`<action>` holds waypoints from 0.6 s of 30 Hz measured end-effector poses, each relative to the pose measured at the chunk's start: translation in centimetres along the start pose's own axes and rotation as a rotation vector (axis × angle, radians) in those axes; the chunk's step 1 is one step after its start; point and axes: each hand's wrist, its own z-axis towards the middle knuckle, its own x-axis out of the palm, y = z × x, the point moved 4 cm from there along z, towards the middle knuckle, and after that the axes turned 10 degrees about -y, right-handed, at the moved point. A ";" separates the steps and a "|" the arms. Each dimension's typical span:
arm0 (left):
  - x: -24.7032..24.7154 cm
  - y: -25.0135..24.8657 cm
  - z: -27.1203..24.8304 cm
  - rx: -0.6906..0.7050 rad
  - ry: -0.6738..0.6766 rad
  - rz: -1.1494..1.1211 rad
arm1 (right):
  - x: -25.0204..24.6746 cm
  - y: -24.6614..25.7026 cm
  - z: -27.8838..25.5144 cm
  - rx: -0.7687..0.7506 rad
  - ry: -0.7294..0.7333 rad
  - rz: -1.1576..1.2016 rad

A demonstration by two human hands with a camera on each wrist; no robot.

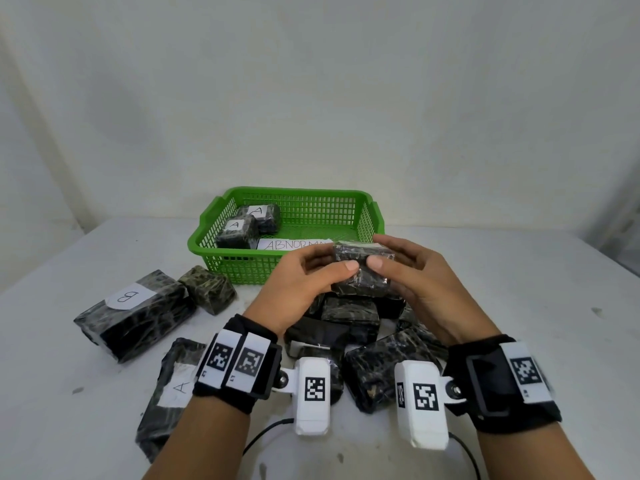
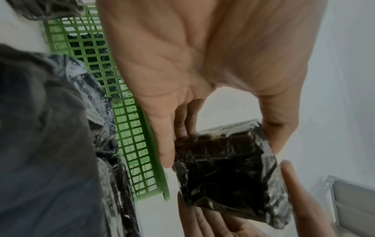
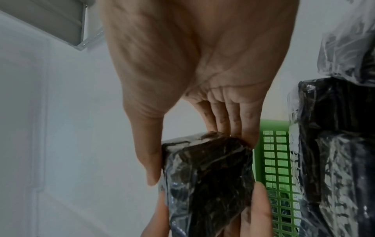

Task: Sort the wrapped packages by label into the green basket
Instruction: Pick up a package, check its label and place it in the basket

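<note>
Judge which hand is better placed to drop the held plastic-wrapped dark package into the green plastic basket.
Right, marginally. Both the left hand and right hand pinch the plastic-wrapped dark package, but the right hand lies nearer the green plastic basket's open right half; the A-labelled packages fill its left corner.

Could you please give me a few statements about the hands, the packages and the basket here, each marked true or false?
1. Both the left hand and the right hand hold one wrapped package. True.
2. The green basket holds two packages labelled B. False: both show A.
3. A package labelled B lies on the table, left of the basket. True.
4. The held package shows a label. False: none is visible in any view.
</note>
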 end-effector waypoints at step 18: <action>-0.5 -0.6 0.0 0.138 0.076 -0.017 | 0.4 0.2 -0.7 0.009 0.158 -0.085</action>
